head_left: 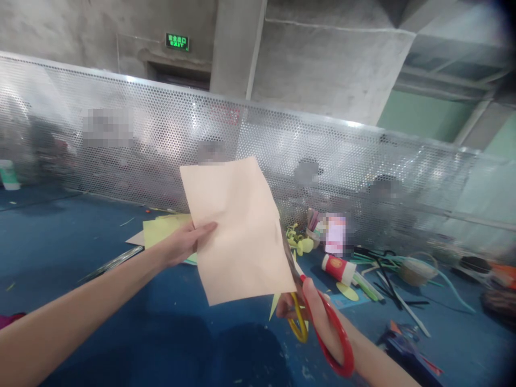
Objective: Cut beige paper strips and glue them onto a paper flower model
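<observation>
My left hand [189, 243] pinches the left edge of a sheet of pale peach paper [239, 236], thumb on its front face. The sheet is held up above the blue surface and bends slightly. At its right edge is a pair of scissors [342, 336] with one red and one yellow handle loop. My right hand [316, 306] grips them, its thumb through the red loop and its fingers at the yellow one. The blades point up along the sheet's right side and are partly behind it. A thin yellow paper scrap [274, 306] hangs below the blades.
Yellow paper sheets [163, 230] lie behind my left hand. To the right are a red-and-white paper cup [337, 270], a blurred phone-like screen [335, 234], green and black strips [387, 282] and a dark blue item [407, 352]. A perforated metal panel [161, 129] stands behind.
</observation>
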The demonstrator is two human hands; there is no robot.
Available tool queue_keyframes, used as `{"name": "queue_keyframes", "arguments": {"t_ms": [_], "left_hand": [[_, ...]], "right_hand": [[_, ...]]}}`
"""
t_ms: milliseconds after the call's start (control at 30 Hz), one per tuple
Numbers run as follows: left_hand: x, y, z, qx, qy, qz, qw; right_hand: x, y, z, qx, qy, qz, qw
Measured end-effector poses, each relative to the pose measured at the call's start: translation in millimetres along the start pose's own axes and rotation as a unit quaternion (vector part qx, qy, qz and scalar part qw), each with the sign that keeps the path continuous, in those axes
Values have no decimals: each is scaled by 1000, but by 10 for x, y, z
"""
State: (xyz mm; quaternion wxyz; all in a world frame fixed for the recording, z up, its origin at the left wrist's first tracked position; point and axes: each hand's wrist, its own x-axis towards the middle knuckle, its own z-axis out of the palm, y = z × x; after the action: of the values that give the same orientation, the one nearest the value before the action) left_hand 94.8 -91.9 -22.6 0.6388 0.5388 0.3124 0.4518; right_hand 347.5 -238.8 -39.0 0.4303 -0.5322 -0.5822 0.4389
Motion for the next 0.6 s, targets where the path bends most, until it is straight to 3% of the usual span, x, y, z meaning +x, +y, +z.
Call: {"name": "queue_keyframes", "arguments": {"t_ms": [333, 600], "left_hand": [[-32, -12, 101, 23, -2, 37, 999], [-36, -28, 121, 77, 15, 18, 997]], "right_hand": [[-11, 4, -82, 19, -24, -6, 1000], [-25, -41, -107, 56, -44, 31, 997]]}}
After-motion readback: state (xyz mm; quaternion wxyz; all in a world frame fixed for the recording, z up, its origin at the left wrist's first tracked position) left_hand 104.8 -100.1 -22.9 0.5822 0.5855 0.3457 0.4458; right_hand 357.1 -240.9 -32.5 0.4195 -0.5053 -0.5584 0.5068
